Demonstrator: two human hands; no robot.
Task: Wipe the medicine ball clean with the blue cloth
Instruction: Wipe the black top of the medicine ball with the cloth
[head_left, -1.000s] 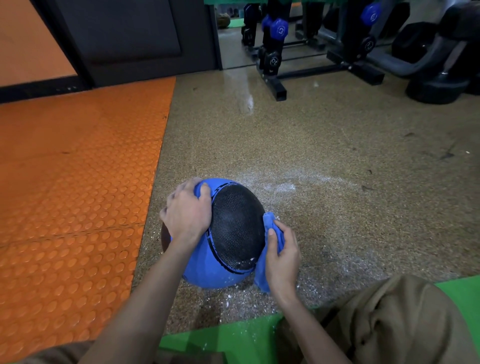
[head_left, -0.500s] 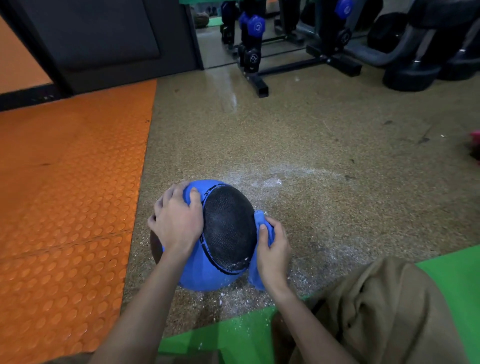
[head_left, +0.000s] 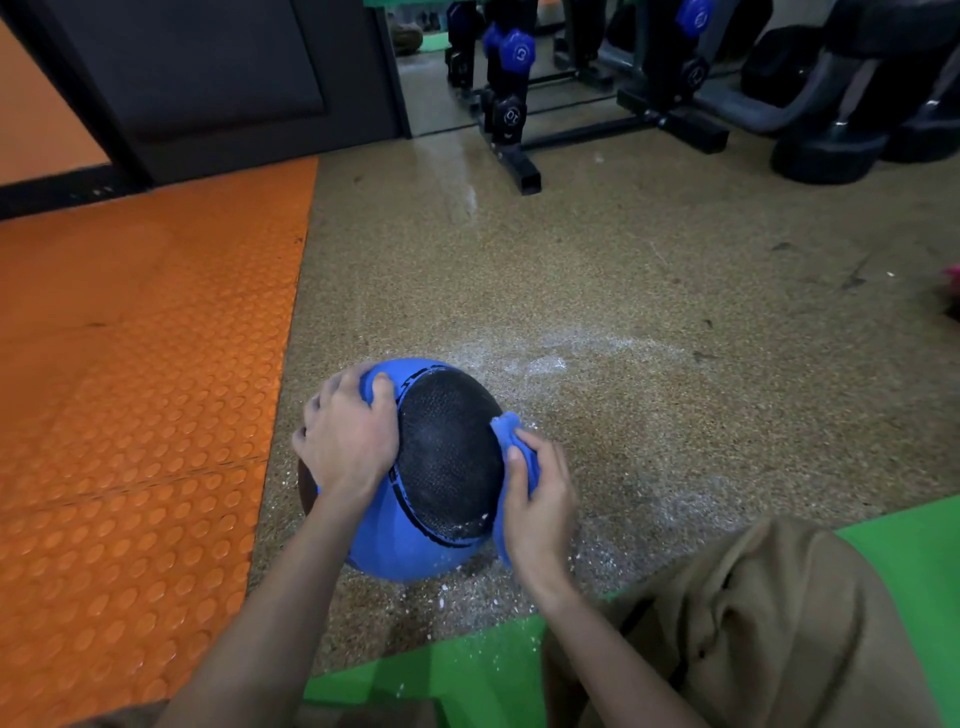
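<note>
Between the two hands, the medicine ball (head_left: 447, 457) sits on the speckled floor (head_left: 649, 291), with white dust (head_left: 550, 364) scattered just beyond it. The left hand (head_left: 348, 441) grips its upper left side with curled fingers. The right hand (head_left: 540, 504) clutches the blue cloth (head_left: 511, 431), pressing it against the ball's right side.

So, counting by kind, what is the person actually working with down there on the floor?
medicine ball: 1
blue cloth: 1
hands: 2, the left hand gripping the ball and the right hand holding the cloth against it
Total: 4
</note>
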